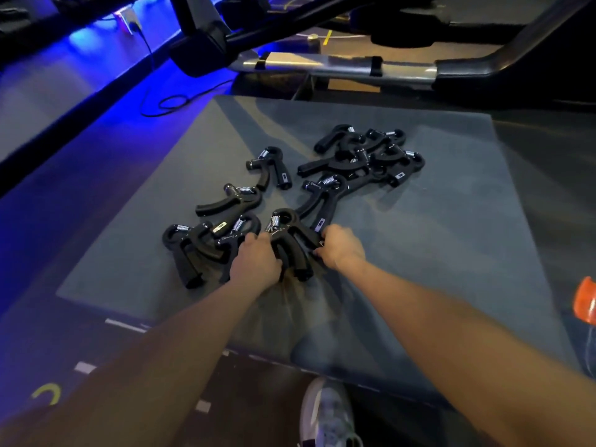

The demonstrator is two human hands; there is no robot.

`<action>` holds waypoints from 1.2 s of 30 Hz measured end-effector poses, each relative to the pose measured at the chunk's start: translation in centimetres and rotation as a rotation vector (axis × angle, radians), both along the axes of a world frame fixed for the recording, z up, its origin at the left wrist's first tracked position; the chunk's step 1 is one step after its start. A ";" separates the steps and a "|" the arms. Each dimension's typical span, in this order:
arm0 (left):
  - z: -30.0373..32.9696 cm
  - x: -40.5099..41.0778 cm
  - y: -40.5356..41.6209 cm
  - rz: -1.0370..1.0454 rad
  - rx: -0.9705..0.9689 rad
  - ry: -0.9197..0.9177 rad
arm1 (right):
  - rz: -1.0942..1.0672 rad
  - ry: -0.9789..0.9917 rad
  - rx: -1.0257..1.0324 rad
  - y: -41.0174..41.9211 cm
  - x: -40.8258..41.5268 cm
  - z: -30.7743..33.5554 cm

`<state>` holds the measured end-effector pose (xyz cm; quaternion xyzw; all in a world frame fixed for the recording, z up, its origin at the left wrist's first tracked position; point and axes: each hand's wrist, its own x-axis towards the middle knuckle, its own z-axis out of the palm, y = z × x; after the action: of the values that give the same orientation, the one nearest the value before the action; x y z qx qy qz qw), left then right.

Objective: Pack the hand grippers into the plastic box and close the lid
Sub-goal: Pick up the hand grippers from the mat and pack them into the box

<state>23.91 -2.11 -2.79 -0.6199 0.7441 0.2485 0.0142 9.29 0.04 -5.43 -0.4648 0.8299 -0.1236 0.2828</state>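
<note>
Grey mat (419,253): L hand (258,262) + R hand (342,246) grips clamped either side of hand gripper bunch (290,240).

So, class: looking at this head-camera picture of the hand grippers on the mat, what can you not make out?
- Plastic box: nowhere in the head view.
- Far pile: grippers overlap, so no sure count.
- Left hand and right hand: fingertips hidden behind the near grippers.
- Orange object: cut off by the right edge.
- Gripper labels: too small to read.
</note>
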 end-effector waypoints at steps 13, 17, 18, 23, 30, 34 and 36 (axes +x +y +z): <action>3.9 -8.1 1.9 -0.113 -0.060 0.142 | -0.216 0.096 -0.033 4.8 -8.3 5.1; 5.9 -15.5 4.6 -0.206 -0.078 0.212 | -0.379 0.068 -0.067 9.8 -13.9 6.8; 6.3 -17.3 5.4 -0.230 -0.083 0.227 | -0.416 0.073 -0.070 11.2 -15.3 7.2; 7.0 -24.9 10.3 -0.356 -0.079 0.270 | -0.587 0.118 -0.076 18.6 -22.1 8.4; 5.0 -32.8 18.4 -0.562 -0.032 0.273 | -0.824 0.099 -0.105 28.5 -28.8 7.7; 3.5 -36.4 22.2 -0.666 0.021 0.266 | -0.952 0.049 -0.058 33.6 -31.0 6.3; 2.8 -37.9 23.8 -0.701 0.034 0.261 | -0.996 0.028 -0.030 35.8 -31.7 5.3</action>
<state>-13.96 21.69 0.03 -0.2902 0.9025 0.3179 0.0139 -22.43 35.80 -0.13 -0.0178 0.9530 -0.2492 0.1714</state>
